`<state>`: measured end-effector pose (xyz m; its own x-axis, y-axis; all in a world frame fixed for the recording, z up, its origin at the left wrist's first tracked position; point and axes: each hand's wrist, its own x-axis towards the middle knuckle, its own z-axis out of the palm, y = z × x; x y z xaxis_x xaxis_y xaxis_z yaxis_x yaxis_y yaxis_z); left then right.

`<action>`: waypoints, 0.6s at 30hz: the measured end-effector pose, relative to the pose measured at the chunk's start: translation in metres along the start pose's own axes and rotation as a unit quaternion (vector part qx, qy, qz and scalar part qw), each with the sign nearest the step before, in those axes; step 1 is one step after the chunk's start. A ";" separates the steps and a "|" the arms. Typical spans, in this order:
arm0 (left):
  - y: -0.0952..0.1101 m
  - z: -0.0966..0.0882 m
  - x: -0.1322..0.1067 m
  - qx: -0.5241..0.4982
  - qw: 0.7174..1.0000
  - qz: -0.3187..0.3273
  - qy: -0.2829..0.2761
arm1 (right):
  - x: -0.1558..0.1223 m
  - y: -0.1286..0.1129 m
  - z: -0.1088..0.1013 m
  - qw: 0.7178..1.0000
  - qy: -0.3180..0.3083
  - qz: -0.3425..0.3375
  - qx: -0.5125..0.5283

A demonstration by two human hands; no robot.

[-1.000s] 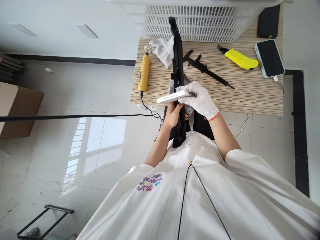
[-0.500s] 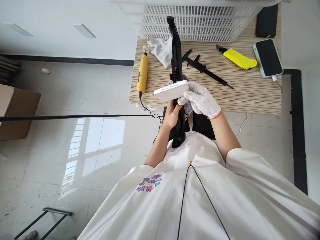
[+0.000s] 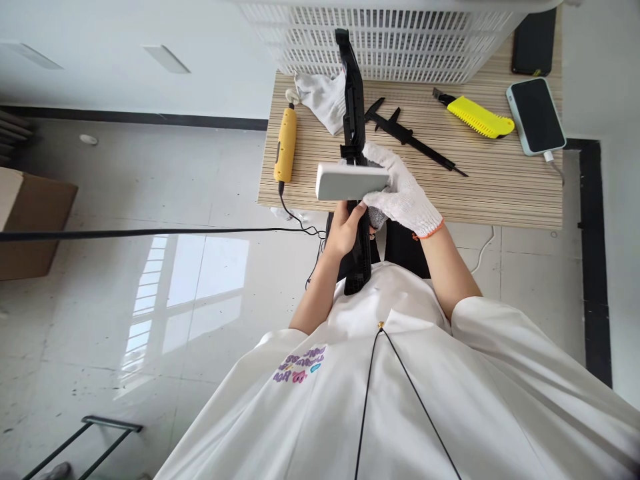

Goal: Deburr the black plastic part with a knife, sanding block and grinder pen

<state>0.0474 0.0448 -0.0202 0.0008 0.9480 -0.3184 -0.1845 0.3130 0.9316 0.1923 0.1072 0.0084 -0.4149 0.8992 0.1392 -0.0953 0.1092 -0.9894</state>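
My bare left hand (image 3: pixel 345 230) is wrapped round a long black plastic part (image 3: pixel 354 113) that stands nearly upright, its lower end against my white shirt and its top in front of the basket. My right hand (image 3: pixel 400 190), in a white knit glove with an orange cuff, grips a flat white rectangular block (image 3: pixel 350 181) and holds it crosswise against the black part, just above my left hand.
A striped wooden table (image 3: pixel 500 193) carries a yellow corded tool (image 3: pixel 286 143), a loose white glove (image 3: pixel 323 100), a black caliper (image 3: pixel 410 137), a yellow utility knife (image 3: pixel 477 117), a charging phone (image 3: pixel 537 115) and a white slatted basket (image 3: pixel 400 40). Glossy floor lies left, a cardboard box (image 3: pixel 30 227) at its edge.
My right hand has turned the white block from edge-on to its broad face and lifted it slightly along the black part. The left hand keeps its grip.
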 end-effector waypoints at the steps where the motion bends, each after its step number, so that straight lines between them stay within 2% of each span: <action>1: 0.000 0.000 0.000 0.000 1.000 -0.002 0.000 | 0.000 0.001 -0.001 1.000 0.000 0.003 -0.004; 7: 0.001 0.000 0.000 0.002 1.000 -0.004 -0.005 | -0.008 -0.001 -0.002 0.996 -0.030 0.081 0.003; 10: 0.000 0.000 0.000 0.002 1.000 -0.018 -0.003 | -0.008 -0.004 -0.001 0.994 -0.055 0.091 0.013; 14: -0.002 0.000 0.001 0.000 1.000 -0.002 0.006 | -0.008 -0.010 0.000 0.995 -0.029 0.087 0.029; 18: -0.002 0.000 0.001 0.005 1.000 -0.017 0.005 | -0.011 -0.015 0.002 0.996 -0.004 0.094 0.009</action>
<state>0.0481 0.0447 -0.0227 -0.0033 0.9364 -0.3509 -0.1757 0.3449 0.9221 0.1965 0.0952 0.0219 -0.4350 0.8992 -0.0477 -0.0322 -0.0684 -0.9971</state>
